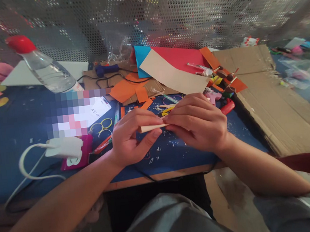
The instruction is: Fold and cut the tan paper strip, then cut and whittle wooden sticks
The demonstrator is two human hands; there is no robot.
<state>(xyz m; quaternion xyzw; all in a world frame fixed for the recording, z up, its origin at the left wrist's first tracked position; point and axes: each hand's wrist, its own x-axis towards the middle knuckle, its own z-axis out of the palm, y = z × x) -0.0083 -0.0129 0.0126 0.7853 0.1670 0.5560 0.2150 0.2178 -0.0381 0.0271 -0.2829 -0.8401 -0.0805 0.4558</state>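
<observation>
At the far left, pink pieces (3, 68) lie heaped on the blue table (9, 131). Next, a clear bottle (49, 73) with a red cap stands behind a phone (96, 113) with a lit screen; nearer the front edge, a white charger (64, 147) rests on a pink block (84, 150). In the centre, the left hand (133, 135) grasps a small cream roll (150, 128) between thumb and curled fingers. Behind it are orange paper (123, 89), a blue sheet (141, 56), a cream sheet (174, 75) and a red sheet (174, 55), the cream overlapping the other two sheets. The roll lies crosswise above the table, between both hands; the right hand (199, 120) pinches its right end, fingertips close to those of the left. At the right, flattened cardboard (281, 106) covers the table.
</observation>
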